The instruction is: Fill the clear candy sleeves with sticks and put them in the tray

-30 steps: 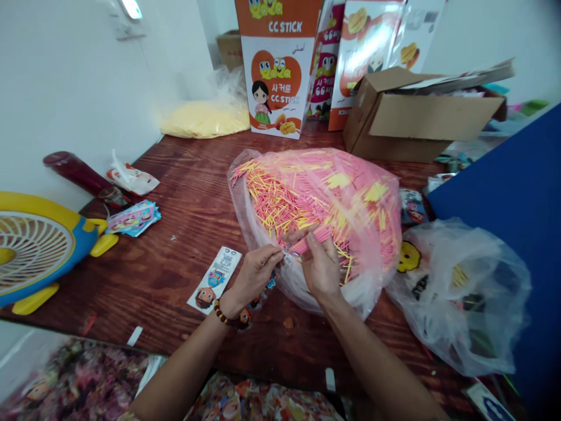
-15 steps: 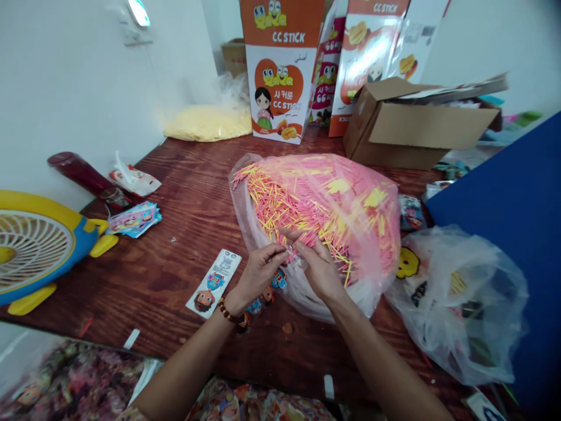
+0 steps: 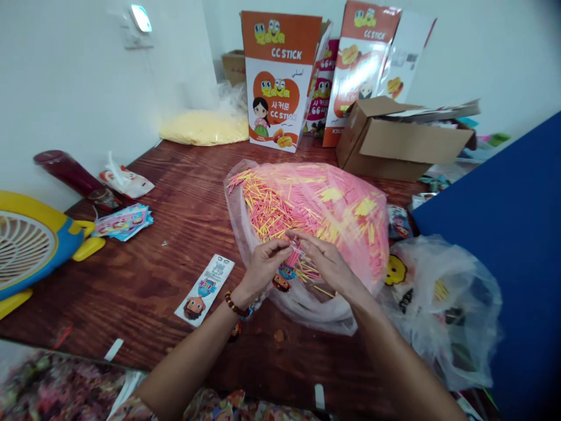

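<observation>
My left hand (image 3: pixel 265 266) pinches the upper edge of a small printed packet (image 3: pixel 284 273) with a cartoon face and pink sticks showing at its top. My right hand (image 3: pixel 322 257) is at the packet's other side, its fingers close together at the packet's top; what they grip is too small to tell. Both hands are over the near edge of a large clear bag (image 3: pixel 315 199) full of pink and yellow sticks. A flat white printed packet (image 3: pixel 205 289) lies on the table left of my left hand. More packets are partly hidden beneath my left wrist.
On the wooden table (image 3: pixel 175 216), a fan (image 3: pixel 30 245), a bottle (image 3: pixel 65 172) and a stack of packets (image 3: pixel 123 221) stand left. Cartons (image 3: pixel 280 76) and an open cardboard box (image 3: pixel 403 140) are behind. A plastic bag (image 3: pixel 451 304) lies right, by a blue panel (image 3: pixel 526 234).
The view has shifted slightly. The printed packet between my hands now shows its face and the pink sticks at its top. My right hand's fingers have closed in toward the packet's top.
</observation>
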`<state>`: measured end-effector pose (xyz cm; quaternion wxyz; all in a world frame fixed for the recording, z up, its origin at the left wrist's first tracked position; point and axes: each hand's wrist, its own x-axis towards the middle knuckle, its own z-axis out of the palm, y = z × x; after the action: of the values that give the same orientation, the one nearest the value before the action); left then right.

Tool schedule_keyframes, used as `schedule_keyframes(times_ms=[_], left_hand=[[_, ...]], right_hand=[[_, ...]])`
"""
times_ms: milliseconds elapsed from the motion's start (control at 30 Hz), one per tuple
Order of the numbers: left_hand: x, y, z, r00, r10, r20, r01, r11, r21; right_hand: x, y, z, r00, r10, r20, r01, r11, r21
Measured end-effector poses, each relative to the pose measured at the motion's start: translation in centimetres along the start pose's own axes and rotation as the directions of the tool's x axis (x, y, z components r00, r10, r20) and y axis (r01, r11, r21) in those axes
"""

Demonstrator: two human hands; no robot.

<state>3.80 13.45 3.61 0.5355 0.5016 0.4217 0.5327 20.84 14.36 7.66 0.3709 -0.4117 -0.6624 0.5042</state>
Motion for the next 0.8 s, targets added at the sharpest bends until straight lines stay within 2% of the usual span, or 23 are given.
schedule_keyframes(times_ms=[67,167,300,433,533,633,700,800], left_hand=[[0.3,0.0,-0.1,1.0,0.021,-0.012,-0.022,1.0,-0.015],[0.4,-0.1,-0.7,0.999,0.038,-0.035,-0.038,0.999,-0.022],[-0.2,0.2,-1.5,0.996,0.092,-0.009,-0.091,0.995,0.042],[-0.8,1.3,-1.8,0.973,0.229,-0.027,-0.225,0.968,0.109],[-0.9,1.8,-2.0,0.965,0.254,-0.065,-0.246,0.963,0.115],[-0.9,1.7,-2.6,0.98,0.163,-0.116,-0.162,0.987,0.025],[-1.0,1.4,-3.1,0.993,0.044,-0.112,-0.053,0.996,-0.079],[-1.4,1.1,-3.8,0.986,-0.168,-0.002,0.165,0.967,-0.194]], right_hand=[[-0.2,-0.3,-1.0,0.999,-0.015,0.032,0.016,0.999,-0.029],[-0.6,-0.2,-1.6,0.998,-0.051,-0.021,0.05,0.998,-0.04],[-1.0,0.1,-0.8,0.98,-0.092,-0.174,0.062,0.983,-0.173],[-0.8,-0.3,0.0,0.978,-0.15,-0.145,0.129,0.981,-0.146],[-0.2,-0.5,0.1,0.976,-0.136,-0.172,0.118,0.987,-0.108],[0.6,-0.1,0.5,0.989,-0.058,-0.133,0.062,0.998,0.027],[1.0,0.3,0.9,0.988,0.013,-0.151,0.006,0.992,0.128],[1.4,1.1,1.8,0.981,0.099,-0.166,-0.057,0.969,0.239]])
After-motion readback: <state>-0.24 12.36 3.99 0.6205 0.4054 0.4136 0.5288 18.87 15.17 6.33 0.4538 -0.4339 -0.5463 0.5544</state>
